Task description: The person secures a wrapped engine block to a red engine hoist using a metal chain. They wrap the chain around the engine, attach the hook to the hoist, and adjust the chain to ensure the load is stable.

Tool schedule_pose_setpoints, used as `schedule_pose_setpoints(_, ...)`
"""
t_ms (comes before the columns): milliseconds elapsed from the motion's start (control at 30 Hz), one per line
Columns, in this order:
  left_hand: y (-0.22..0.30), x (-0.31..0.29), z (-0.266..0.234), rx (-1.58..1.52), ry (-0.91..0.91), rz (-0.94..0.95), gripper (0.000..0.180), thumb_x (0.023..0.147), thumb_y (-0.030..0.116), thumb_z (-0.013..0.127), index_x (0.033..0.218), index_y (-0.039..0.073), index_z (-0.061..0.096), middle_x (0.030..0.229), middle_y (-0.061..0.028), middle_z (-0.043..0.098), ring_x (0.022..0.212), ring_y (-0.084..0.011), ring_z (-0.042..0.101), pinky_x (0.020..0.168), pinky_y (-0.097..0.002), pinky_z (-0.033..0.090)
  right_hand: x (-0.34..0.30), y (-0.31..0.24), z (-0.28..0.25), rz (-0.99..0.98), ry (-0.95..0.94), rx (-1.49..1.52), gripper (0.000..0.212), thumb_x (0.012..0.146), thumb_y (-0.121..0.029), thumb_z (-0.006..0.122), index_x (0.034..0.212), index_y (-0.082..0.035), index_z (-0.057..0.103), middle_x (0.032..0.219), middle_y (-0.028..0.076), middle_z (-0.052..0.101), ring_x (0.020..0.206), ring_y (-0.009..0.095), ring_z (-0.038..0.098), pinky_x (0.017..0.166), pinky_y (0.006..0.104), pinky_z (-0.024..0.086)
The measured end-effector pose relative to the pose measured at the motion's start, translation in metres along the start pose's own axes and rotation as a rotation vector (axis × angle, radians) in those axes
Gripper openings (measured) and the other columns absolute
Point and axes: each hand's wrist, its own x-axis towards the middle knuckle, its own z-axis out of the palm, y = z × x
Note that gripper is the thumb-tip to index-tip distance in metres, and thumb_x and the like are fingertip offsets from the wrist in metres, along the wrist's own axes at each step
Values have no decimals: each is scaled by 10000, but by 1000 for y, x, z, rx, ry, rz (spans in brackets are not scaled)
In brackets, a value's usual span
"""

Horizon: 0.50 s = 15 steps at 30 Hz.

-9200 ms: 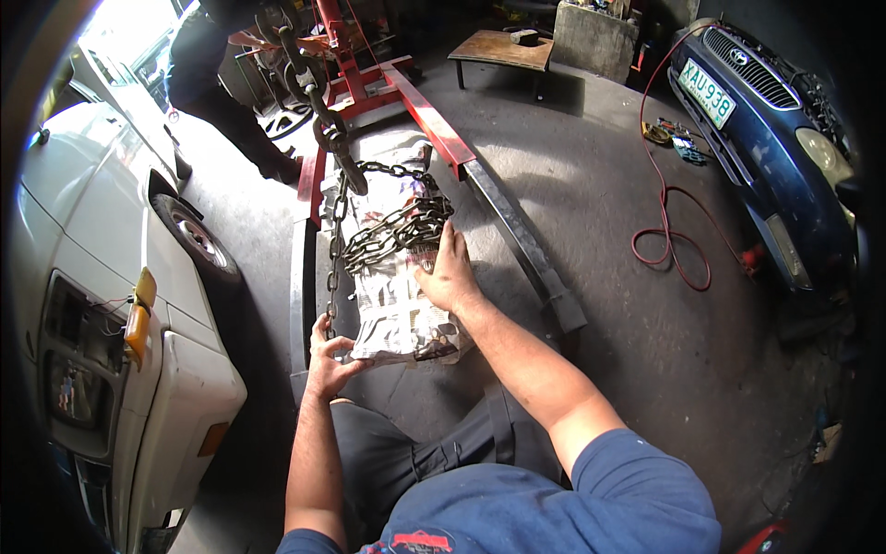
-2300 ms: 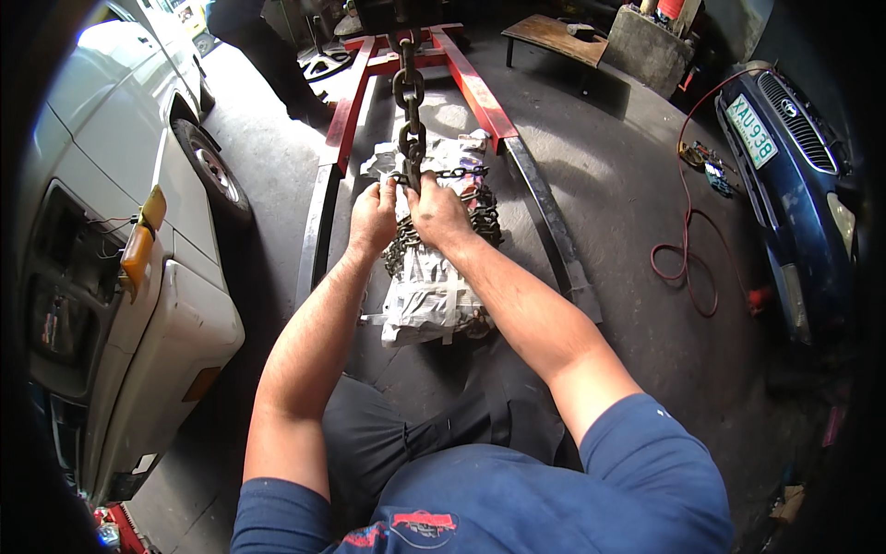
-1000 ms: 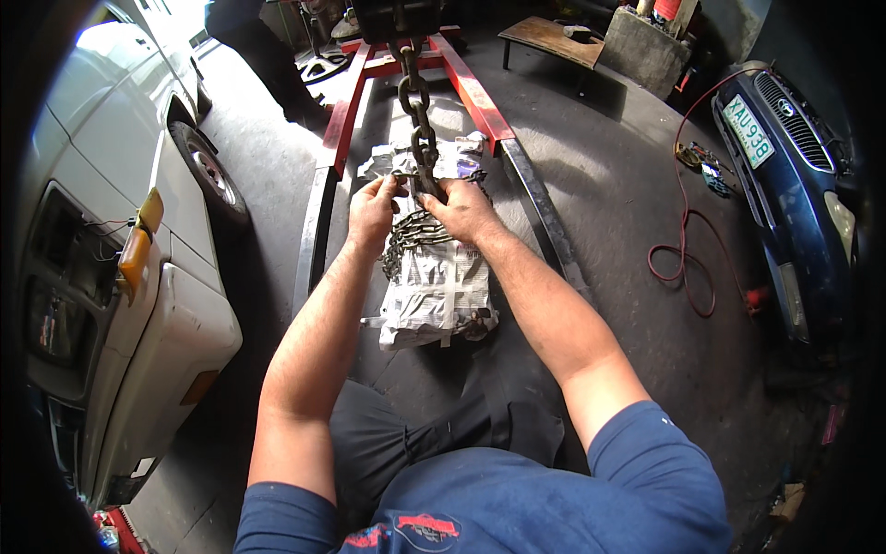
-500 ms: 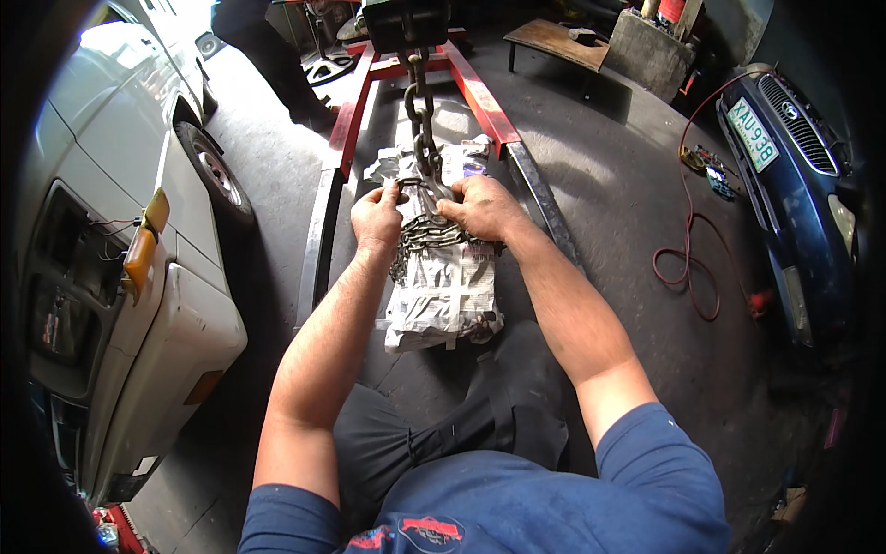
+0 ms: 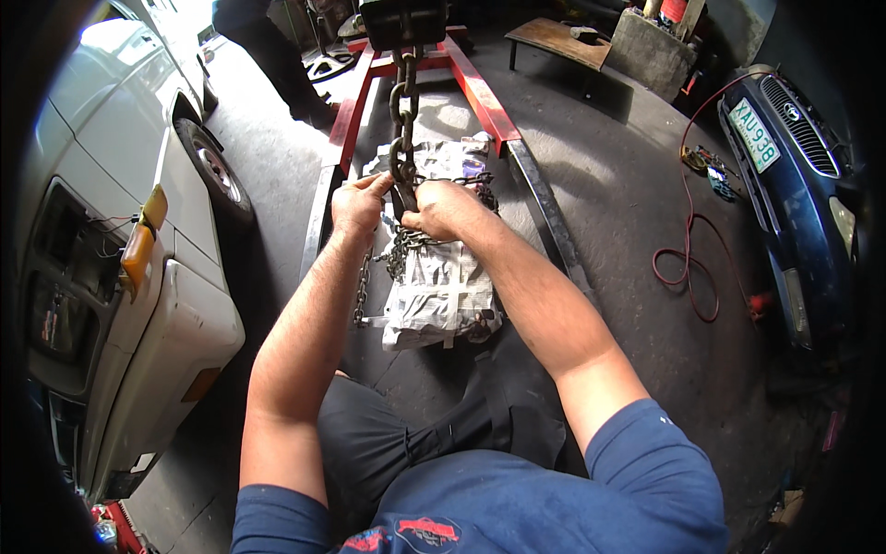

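Note:
A heavy chain (image 5: 403,102) hangs from the dark end of a hoist boom (image 5: 403,23), with a metal hook (image 5: 403,192) at its lower end. My right hand (image 5: 447,209) is closed around the hook from the right. My left hand (image 5: 358,205) pinches thinner chain just left of the hook; the links in its fingers are mostly hidden. Below lies a bulky bundle (image 5: 448,291) wrapped in printed paper and pale tape. Thinner chain (image 5: 406,242) is looped over its middle, and a loose strand (image 5: 362,291) hangs along its left side.
Red-and-black hoist legs (image 5: 480,88) flank the bundle. A white vehicle (image 5: 138,222) stands close on the left, and a person (image 5: 263,55) is behind it. At right are a dark blue car front section (image 5: 794,185) and a red hose (image 5: 688,254). A low wooden table (image 5: 558,42) stands further back.
Both hands and the hook have shifted left. The heavy chain now hangs further left, and a loose strand of thinner chain shows below my left hand.

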Motion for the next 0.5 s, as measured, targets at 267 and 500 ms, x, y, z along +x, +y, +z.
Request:
schedule_pose_setpoints(267,-4,8,-4,16,-83,-25,306,850,62,588,1118,8,726,887,-48,712,761,-106,606,728,-253,488,6,-11,-17,26,-123,-105,465,926,-438,606,1186,-61,680,1197,141,677,1134,291,637,963,418,504)
schedule_pose_setpoints(500,-5,5,-15,-153,-79,9,388,792,-70,530,1141,-22,692,1093,-104,706,986,-172,637,929,-277,475,1,-11,-24,-80,-195,-281,484,937,-465,591,1203,-69,676,1236,126,662,1155,293,623,977,421,500)
